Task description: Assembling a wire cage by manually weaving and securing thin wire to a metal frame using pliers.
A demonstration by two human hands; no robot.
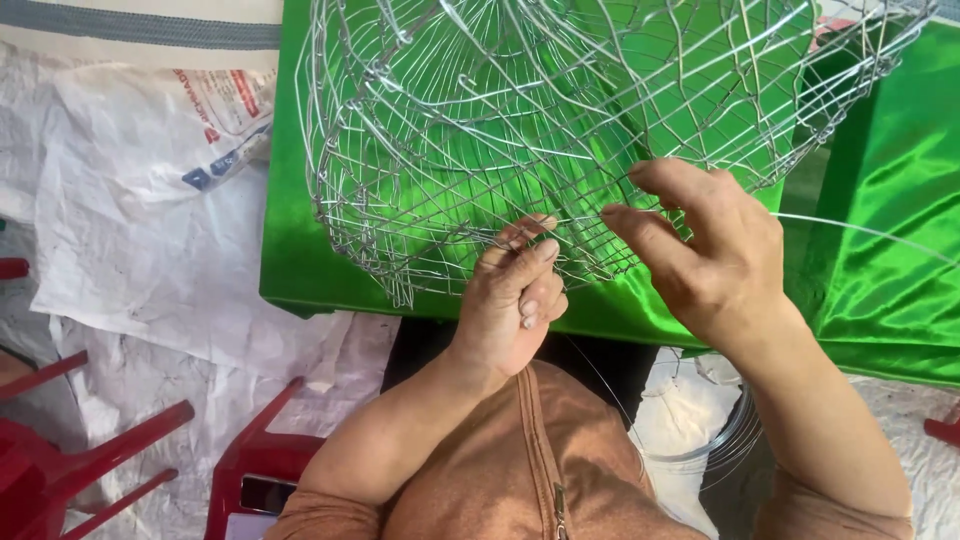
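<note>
Up close, the round silver wire-mesh basket lies tilted on the shiny green satin-covered table, its rim toward the person. Left hand pinches the rim to steady it; right hand grips a loose wire strand, keeping it taut.

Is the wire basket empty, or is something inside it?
Empty. Through the open mesh of the wire basket only the green cloth shows; nothing lies inside the part in view.
</note>
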